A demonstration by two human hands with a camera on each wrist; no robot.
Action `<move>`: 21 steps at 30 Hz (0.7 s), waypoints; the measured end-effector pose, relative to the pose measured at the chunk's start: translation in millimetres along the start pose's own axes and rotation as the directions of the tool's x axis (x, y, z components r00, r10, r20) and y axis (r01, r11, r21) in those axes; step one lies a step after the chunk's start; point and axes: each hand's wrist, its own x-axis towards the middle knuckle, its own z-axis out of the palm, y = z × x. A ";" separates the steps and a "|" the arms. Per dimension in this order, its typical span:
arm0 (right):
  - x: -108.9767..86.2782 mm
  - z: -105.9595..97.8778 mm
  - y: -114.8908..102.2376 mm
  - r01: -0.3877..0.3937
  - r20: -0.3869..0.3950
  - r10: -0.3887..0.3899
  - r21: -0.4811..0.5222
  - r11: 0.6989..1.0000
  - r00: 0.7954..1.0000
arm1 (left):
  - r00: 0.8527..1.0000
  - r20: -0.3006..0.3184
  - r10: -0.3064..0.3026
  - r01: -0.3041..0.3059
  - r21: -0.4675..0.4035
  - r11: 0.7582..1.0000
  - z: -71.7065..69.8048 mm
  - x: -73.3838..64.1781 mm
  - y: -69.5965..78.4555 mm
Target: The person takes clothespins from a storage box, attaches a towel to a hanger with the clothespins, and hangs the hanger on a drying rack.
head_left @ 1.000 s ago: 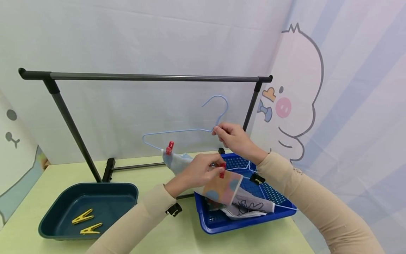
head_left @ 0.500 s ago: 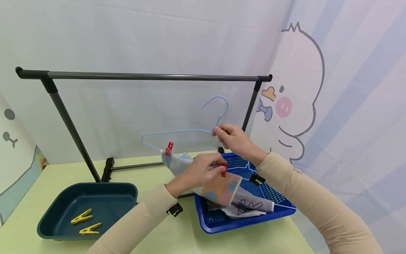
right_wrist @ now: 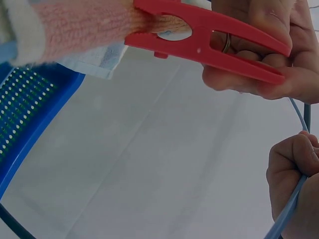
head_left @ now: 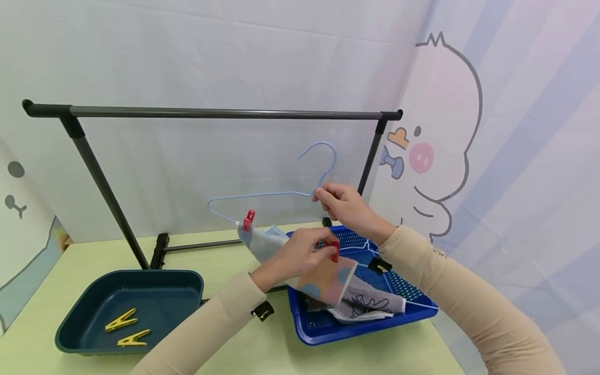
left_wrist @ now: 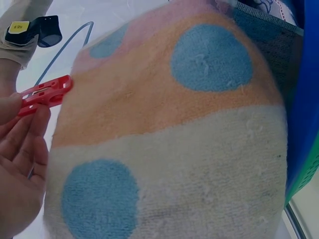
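My right hand (head_left: 344, 205) grips the neck of a light blue wire hanger (head_left: 262, 195), whose hook points up. A small towel (left_wrist: 169, 124) with cream, orange and pink bands and blue dots hangs from the hanger's lower bar. One red clothespin (head_left: 249, 220) clamps the towel at the left end. My left hand (head_left: 300, 255) pinches a second red clothespin (right_wrist: 209, 42) at the towel's right part. In the right wrist view its jaws bite over the folded towel edge, with my thumb and fingers at its handles.
A dark green tub (head_left: 140, 284) at left holds two yellow clothespins (head_left: 133, 338). A blue basket (head_left: 319, 336) with a grey cloth (head_left: 375, 299) and another hanger stands under the towel. Behind stands a black rack with a horizontal rail (head_left: 211, 113).
My left hand and its clothespin have shifted slightly to the right along the towel. The hanger's left end has moved a little left; my right hand stays nearly still.
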 end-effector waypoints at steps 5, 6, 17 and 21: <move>0.1 1.1 0.8 0.000 0.015 0.000 0.010 1.000 1.000 | 1.000 0.004 -0.008 0.008 0.000 1.000 2.8 1.7 0.5; 0.3 1.5 0.8 0.003 0.019 -0.003 0.010 1.000 1.000 | 1.000 0.005 -0.005 0.005 0.001 1.000 3.3 2.2 0.7; 1.1 3.8 -1.6 0.025 0.020 -0.025 0.002 1.000 0.999 | 1.000 0.024 0.005 -0.006 0.043 0.999 5.6 7.4 5.4; 0.6 3.5 -3.1 0.027 0.025 -0.027 0.007 1.000 0.999 | 1.000 0.031 -0.002 0.000 0.057 0.998 7.3 8.9 6.3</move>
